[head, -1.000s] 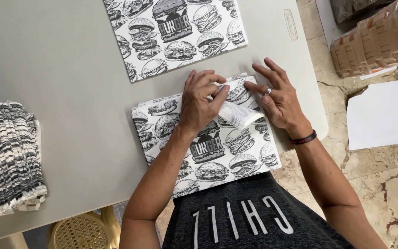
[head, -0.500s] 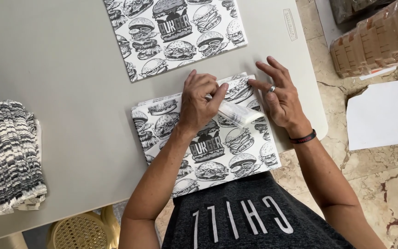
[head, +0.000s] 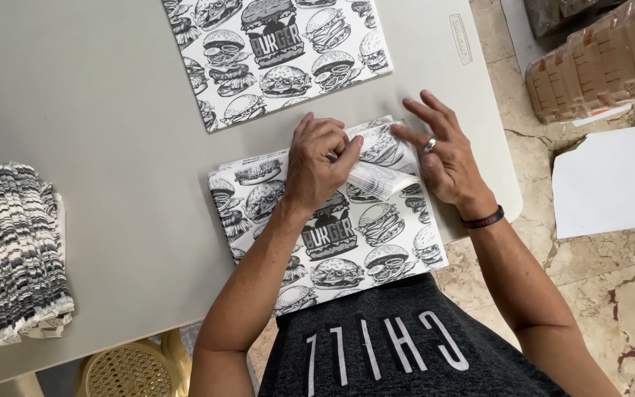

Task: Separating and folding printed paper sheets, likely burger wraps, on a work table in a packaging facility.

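A stack of white paper sheets printed with black burger drawings lies on the grey table at its near edge. My left hand presses on the stack's far part, its fingers curled over a lifted, curled corner of several sheets. My right hand, with a ring and a dark wristband, rests beside that corner with fingers spread, fingertips touching the paper. A second printed sheet lies flat farther back on the table.
A pile of folded printed papers sits at the table's left edge. A yellow woven stool stands under the table. On the stone floor at right lie white sheets and wrapped brown packs.
My left hand's fingers have shifted slightly on the curled corner, and the lifted sheets have curled a little further. My right hand has barely moved.
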